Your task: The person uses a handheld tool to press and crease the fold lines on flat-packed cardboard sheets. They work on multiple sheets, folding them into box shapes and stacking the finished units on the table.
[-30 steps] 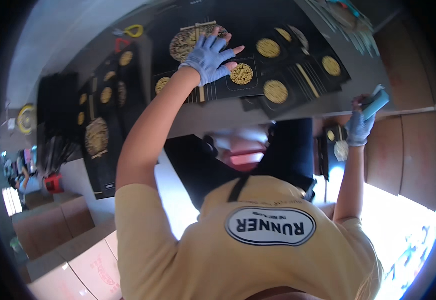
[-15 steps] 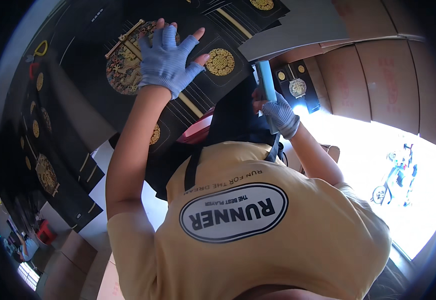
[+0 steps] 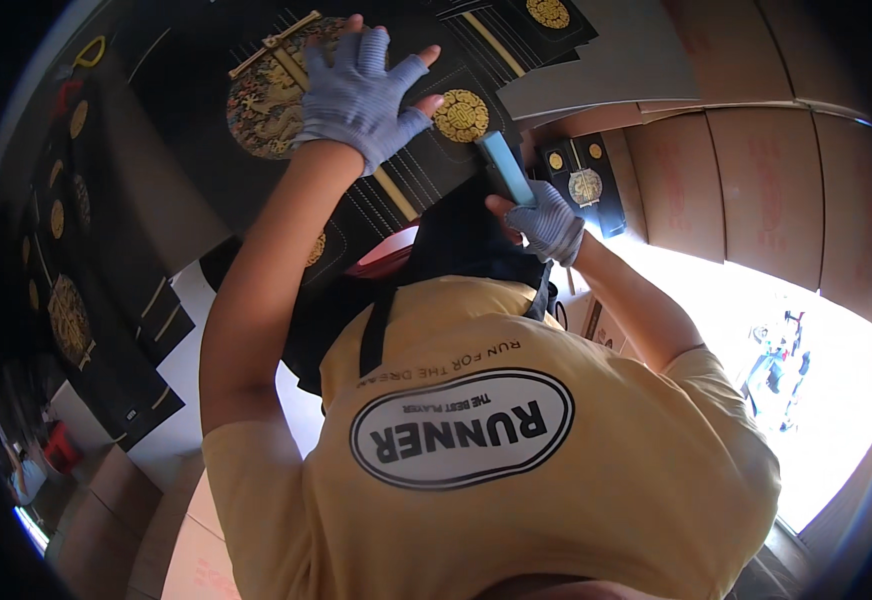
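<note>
Since a moment ago, left hand (image 3: 361, 90) has slid toward the table's near edge, flat and released on black printed card (image 3: 356, 150): stiff, light, slick; take its edges. Right hand (image 3: 548, 222) clenches blue tool (image 3: 504, 168).

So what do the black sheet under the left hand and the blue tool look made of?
Black sheet: probably printed card, matte, with shiny gold foil emblems; it lies flat and thin. Blue tool in the right hand: looks like smooth plastic, though I can't be sure.

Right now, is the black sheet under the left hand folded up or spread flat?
Spread flat: the left hand presses palm-down on the black sheet.
</note>
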`<state>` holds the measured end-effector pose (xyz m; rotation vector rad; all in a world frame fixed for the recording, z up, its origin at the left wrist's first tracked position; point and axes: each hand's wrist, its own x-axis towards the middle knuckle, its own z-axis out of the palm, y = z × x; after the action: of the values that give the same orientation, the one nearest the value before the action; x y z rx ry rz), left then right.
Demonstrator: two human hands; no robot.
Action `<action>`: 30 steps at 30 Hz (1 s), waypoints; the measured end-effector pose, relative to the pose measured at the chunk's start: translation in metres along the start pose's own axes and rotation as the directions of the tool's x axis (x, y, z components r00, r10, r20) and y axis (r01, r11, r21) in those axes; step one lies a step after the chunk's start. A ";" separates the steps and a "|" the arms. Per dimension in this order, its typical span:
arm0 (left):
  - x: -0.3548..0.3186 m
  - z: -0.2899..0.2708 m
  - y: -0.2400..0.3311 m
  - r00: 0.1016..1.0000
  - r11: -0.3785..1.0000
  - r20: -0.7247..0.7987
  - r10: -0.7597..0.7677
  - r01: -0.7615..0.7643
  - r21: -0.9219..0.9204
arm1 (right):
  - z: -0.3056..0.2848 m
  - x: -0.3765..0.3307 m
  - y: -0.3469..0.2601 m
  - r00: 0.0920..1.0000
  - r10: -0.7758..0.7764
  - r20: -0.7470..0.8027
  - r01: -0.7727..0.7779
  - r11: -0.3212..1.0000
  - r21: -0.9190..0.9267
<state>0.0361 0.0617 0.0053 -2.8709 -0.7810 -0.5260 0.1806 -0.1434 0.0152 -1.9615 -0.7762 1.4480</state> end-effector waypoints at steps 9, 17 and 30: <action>0.056 -0.029 0.013 0.945 0.987 0.326 -0.007 0.059 -0.149 | -0.088 0.017 -0.001 0.997 0.076 -0.005 -0.076 0.996 0.045; 0.047 -0.024 0.012 0.962 0.990 0.273 0.020 0.019 -0.140 | -0.031 -0.010 0.027 0.961 -0.140 0.240 0.096 0.978 0.185; 0.052 -0.030 0.018 0.953 0.991 0.304 -0.016 0.056 -0.124 | 0.066 -0.027 -0.011 0.958 0.148 0.245 -0.064 0.945 -0.321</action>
<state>0.0782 0.0645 0.0518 -3.1102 -0.8717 -0.1432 0.1094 -0.1491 0.0247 -2.0891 -1.0877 1.7710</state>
